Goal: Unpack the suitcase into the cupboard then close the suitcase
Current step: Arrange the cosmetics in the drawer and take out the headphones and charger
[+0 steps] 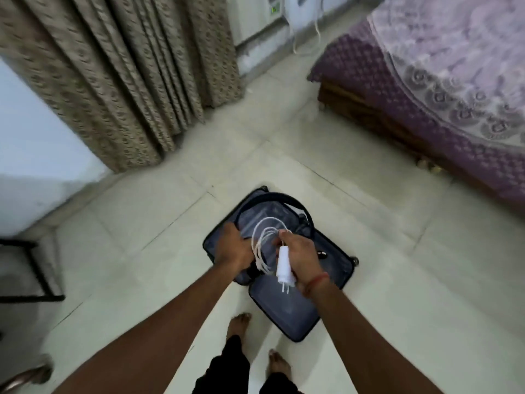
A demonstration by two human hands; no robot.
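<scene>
bare floor (pixel 176 211) around open suitcase (pixel 335 265)

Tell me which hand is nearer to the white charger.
Right. The right hand grips the white charger itself, plug prongs pointing down. The left hand sits beside it, at the looped cable, over the open suitcase.

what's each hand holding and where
Right hand grips the white charger by its plug body. Left hand reaches into the suitcase; its hold can't be told.
</scene>
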